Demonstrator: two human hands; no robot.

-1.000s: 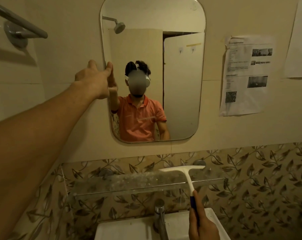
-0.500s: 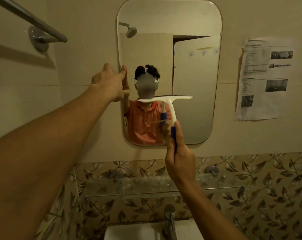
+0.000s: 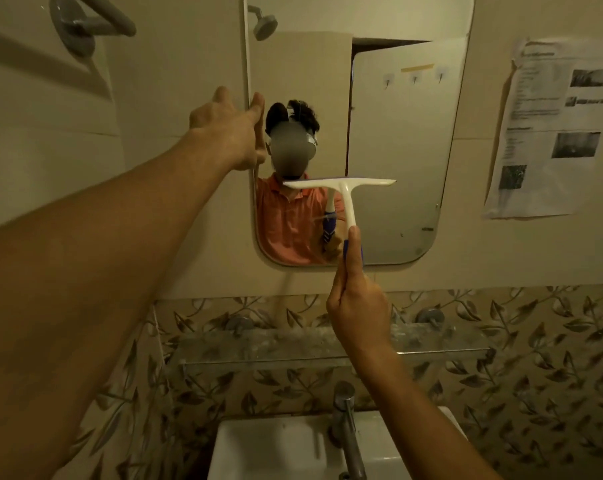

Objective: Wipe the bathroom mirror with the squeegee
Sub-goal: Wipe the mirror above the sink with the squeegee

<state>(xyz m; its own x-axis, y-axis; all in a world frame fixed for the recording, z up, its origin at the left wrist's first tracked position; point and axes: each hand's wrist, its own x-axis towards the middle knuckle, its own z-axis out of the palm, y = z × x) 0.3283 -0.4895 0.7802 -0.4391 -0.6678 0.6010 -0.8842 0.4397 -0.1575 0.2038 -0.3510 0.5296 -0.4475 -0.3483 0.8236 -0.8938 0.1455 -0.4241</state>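
Right hand (image 3: pixel 357 306) clenched round blue handle of squeegee (image 3: pixel 345 192), thumb along stem. White blade level, low on mirror (image 3: pixel 397 133); contact with glass unclear. Left hand (image 3: pixel 227 129) grasping mirror's left edge. Below: glass shelf (image 3: pixel 258 344), sink (image 3: pixel 275 445) under tap (image 3: pixel 345 420).

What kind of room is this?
A bathroom, almost certainly: a wall mirror hangs above a sink with a tap, a shower head shows reflected in the glass, and a towel bar is fixed to the left wall.
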